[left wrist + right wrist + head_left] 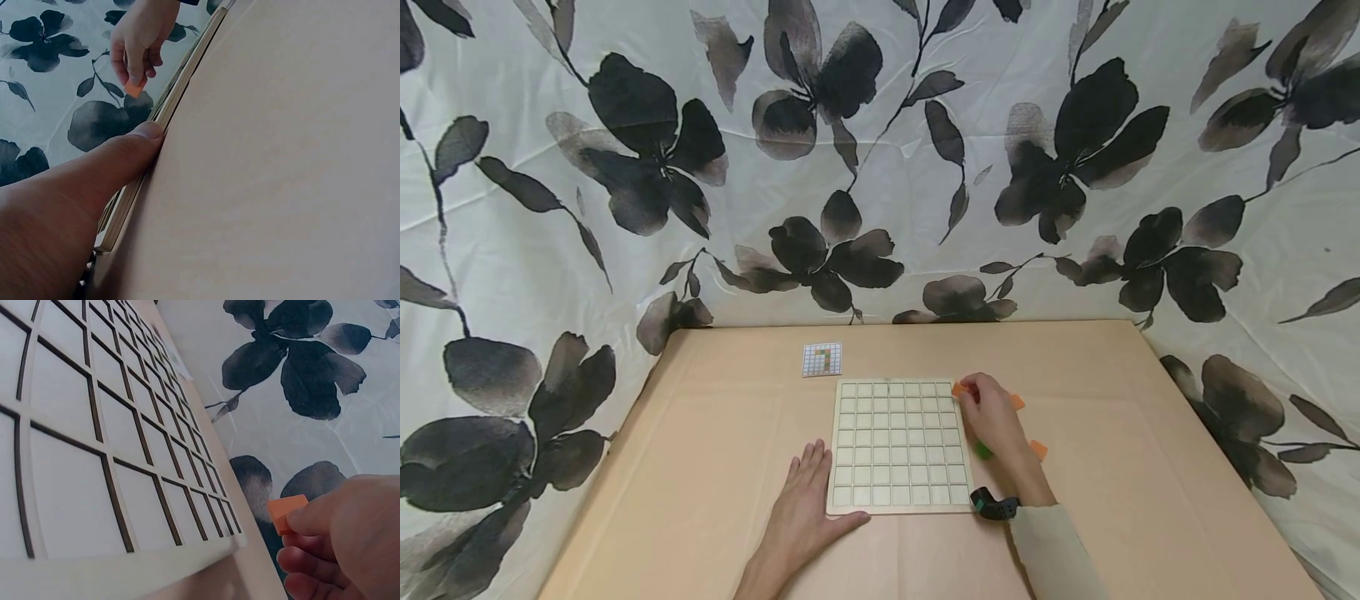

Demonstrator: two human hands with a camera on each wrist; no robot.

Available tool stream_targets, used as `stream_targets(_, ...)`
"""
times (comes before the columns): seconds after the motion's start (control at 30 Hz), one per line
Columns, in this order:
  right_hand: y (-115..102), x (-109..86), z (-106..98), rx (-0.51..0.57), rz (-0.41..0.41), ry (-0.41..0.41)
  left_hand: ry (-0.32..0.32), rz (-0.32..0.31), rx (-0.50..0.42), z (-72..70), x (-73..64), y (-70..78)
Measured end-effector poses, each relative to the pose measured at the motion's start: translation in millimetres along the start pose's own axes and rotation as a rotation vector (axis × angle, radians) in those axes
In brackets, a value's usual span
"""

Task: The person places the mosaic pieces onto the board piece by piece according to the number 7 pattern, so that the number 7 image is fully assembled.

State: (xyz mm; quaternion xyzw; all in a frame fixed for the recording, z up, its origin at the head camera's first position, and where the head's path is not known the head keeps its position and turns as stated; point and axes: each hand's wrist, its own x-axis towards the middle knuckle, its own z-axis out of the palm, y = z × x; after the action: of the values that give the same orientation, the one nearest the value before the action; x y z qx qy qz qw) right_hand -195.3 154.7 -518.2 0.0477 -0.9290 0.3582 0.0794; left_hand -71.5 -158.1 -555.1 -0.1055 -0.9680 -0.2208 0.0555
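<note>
A wooden board with a grid of white square cells point(904, 446) lies in front of me on the table. My right hand point(996, 417) is at the board's far right corner, pinching a small orange tile point(284, 509) between thumb and fingers. In the left wrist view, the orange tile point(134, 89) shows held above the level of the board. My left hand point(805, 504) lies flat with spread fingers along the board's near left side, its thumb point(147, 131) against the board's edge.
Other orange tiles point(1038, 450) and a green tile point(982, 451) lie right of the board, partly hidden by my right hand and forearm. A small grid card point(822, 359) with coloured squares lies beyond the board. A floral cloth point(955, 167) hangs behind the table.
</note>
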Motion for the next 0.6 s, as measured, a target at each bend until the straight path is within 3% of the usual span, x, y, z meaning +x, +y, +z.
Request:
stream_targets(0.33,-8,0.5,10,0.015,-0.016,-0.006,0.047,0.023,0.009,3.3,-2.1,-2.0)
stream_targets(0.6,-15,0.8,18,0.023,-0.022,-0.009,0.009,0.014,0.014,1.2,-1.9,-2.6)
